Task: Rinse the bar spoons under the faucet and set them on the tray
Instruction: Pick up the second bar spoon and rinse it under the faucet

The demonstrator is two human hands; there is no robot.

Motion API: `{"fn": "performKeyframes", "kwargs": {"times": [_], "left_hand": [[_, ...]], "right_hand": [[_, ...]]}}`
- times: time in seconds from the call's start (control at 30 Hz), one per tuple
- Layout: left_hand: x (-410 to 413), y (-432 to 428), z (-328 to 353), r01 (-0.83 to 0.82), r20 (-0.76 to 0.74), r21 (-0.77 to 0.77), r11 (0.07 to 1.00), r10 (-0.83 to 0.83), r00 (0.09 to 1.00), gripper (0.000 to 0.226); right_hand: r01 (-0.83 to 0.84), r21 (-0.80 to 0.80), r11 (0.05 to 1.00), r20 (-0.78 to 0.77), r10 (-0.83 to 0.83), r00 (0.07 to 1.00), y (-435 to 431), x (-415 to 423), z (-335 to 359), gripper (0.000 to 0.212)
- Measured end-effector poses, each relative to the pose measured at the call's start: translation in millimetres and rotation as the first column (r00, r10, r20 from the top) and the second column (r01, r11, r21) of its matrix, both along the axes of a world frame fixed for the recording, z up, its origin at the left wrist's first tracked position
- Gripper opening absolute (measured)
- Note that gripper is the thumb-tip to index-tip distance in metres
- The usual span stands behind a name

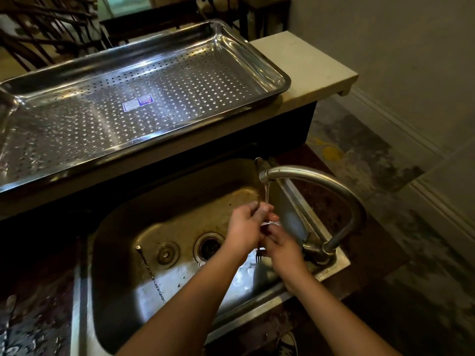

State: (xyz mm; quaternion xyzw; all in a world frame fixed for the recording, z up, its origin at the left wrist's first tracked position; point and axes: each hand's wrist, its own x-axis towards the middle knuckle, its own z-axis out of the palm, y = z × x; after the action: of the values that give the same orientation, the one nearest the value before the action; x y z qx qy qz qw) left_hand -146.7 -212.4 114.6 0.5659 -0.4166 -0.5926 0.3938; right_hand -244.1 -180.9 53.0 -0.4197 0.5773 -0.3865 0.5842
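Water runs from the curved faucet (321,181) into the steel sink (123,227). Under the stream, my left hand (244,229) grips the stem of a bar spoon (258,163) held upright. Its top end rises behind the spout and its fork end shows below, between my two hands. My right hand (282,246) is closed round the lower part of the same spoon, right beside the left hand. A second bar spoon (150,272) with a twisted stem lies on the sink floor at the left. The perforated steel tray (281,80) sits on the raised ledge behind the sink with nothing in it.
A drain hole (209,246) and a loose strainer plug (167,254) are on the sink bottom. At the far left, a spoon-like utensil (10,303) lies on the dark patterned counter. The ledge ends to the right of the tray, with floor beyond.
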Motion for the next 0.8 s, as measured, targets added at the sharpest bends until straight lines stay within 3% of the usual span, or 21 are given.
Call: {"fn": "performKeyframes", "kwargs": {"times": [0.1,0.2,0.33,0.47,0.6,0.67,0.8], "left_hand": [[-3,-14,14,-0.031,0.026,-0.127,0.991,0.035,0.999,0.022],[-4,-21,24,-0.025,0.005,-0.166,0.986,0.026,1.000,0.022],[-9,-10,7,0.159,0.240,-0.126,0.979,-0.125,0.963,0.019],[-11,-6,4,0.003,0.074,-0.165,0.986,0.009,0.997,0.024],[-6,-14,8,-0.052,0.075,-0.231,0.972,0.071,0.995,0.016],[-3,-16,9,-0.079,0.073,-0.254,0.964,0.101,0.992,0.017],[8,-22,10,-0.066,0.201,-0.345,0.936,0.142,0.969,0.013]], "right_hand": [[-0.040,0.038,0.999,-0.049,0.042,0.998,7,0,-9,0.013],[-0.050,0.073,0.996,-0.073,0.056,0.996,10,-2,-15,0.013],[-0.138,0.063,0.988,-0.132,0.146,0.981,8,-5,-11,0.015],[-0.113,0.063,0.992,-0.087,0.119,0.989,6,-7,-10,0.011],[-0.108,-0.001,0.994,-0.219,0.105,0.970,-4,-8,-11,0.011],[-0.099,-0.014,0.995,-0.252,0.092,0.963,-9,-7,-10,0.022],[-0.121,-0.076,0.990,-0.374,0.084,0.923,-18,-8,-5,0.023]]}}
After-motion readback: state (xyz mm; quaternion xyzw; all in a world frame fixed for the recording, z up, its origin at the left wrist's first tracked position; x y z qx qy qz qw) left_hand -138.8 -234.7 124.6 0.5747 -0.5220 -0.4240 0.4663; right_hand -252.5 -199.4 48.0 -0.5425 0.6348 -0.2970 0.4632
